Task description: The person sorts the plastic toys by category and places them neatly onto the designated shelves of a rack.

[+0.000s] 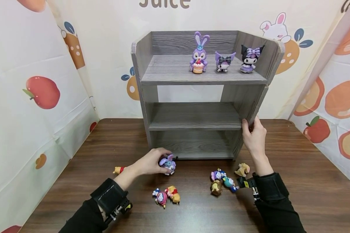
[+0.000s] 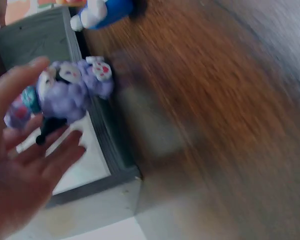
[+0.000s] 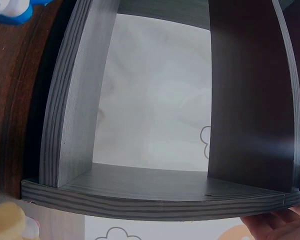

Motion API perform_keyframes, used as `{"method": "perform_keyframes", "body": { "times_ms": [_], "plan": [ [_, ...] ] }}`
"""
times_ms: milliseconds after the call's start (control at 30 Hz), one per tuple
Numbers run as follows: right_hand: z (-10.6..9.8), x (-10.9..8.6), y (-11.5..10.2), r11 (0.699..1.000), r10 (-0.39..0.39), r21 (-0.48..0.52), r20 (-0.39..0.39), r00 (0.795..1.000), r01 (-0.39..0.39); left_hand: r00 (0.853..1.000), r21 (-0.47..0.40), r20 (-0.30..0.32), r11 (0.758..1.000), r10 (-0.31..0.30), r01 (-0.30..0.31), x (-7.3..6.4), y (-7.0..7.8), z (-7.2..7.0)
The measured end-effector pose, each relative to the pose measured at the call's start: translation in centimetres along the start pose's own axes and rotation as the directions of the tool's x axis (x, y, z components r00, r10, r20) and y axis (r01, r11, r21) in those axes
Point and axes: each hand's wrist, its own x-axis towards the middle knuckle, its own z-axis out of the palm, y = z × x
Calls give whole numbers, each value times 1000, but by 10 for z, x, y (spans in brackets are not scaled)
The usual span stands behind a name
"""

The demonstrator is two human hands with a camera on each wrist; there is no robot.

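My left hand (image 1: pixel 150 162) pinches a purple long-eared figurine (image 1: pixel 168 164) between thumb and fingers, just in front of the grey wooden shelf unit (image 1: pixel 192 125). In the left wrist view the same figurine (image 2: pixel 65 92) shows a teal flower and a black pointed piece. With thumb and fingers on either side, my right hand (image 1: pixel 254 137) grips the right side panel of the shelf. On the top board stand a purple rabbit figurine holding a cake (image 1: pixel 198 61), a small purple-eared figurine (image 1: pixel 224 62) and a black-eared figurine (image 1: pixel 250 59).
Several small figurines (image 1: pixel 221 181) lie in a group near the right forearm, with a yellow one (image 1: pixel 242 169) beside them. Closer to the front are a pink figurine (image 1: pixel 161 198) and a yellow-and-red bear (image 1: pixel 173 194). Another red-and-yellow figurine (image 1: pixel 118 170) is partly behind the left wrist.
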Motion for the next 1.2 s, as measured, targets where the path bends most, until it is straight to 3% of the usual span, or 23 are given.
{"method": "perform_keyframes", "body": {
  "times_ms": [200, 533, 833, 1200],
  "plan": [
    [0, 0, 0, 1000, 7, 0, 5, 1000, -7, 985, 177, -135, 976, -103, 126, 1, 17, 5],
    [0, 0, -1, 1000, 18, -6, 9, 1000, -18, 978, 310, -155, 933, -141, 184, 0, 27, 19],
    [0, 0, -1, 1000, 17, -11, -2, 1000, -17, 972, 332, -182, 921, -149, 204, 1, 32, 23],
    [-1, -1, -1, 1000, 24, -3, 7, 1000, -24, 973, 319, -203, 931, -114, 176, 1, 37, 18]
  ]
}}
